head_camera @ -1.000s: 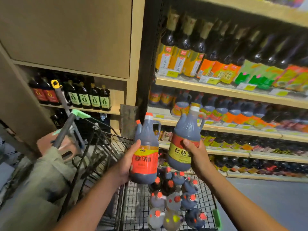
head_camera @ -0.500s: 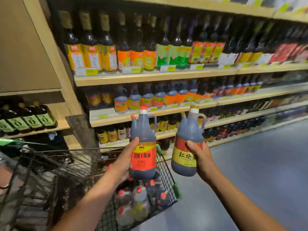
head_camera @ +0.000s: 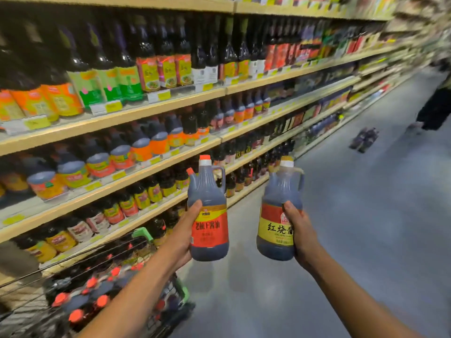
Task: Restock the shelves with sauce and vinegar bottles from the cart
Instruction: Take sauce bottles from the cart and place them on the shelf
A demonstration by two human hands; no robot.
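My left hand (head_camera: 181,236) grips a dark sauce jug with a red label and red cap (head_camera: 208,211), held upright over the aisle floor. My right hand (head_camera: 301,232) grips a second dark jug with a yellow and red label and a yellow cap (head_camera: 277,215), also upright, a little to the right. The wire cart (head_camera: 180,286) sits at the lower left, holding several dark bottles with red caps (head_camera: 92,296). Long wooden shelves (head_camera: 136,176) packed with sauce bottles run along the left, past both jugs.
The grey aisle floor (head_camera: 366,228) stretches ahead on the right. A pack of dark bottles (head_camera: 363,139) lies on the floor farther down. A person in dark clothes (head_camera: 436,106) stands at the far right edge.
The view has swung right, from the cart and the shelf end to the long aisle. Both jugs stay in my hands; the cart has slid to the lower left.
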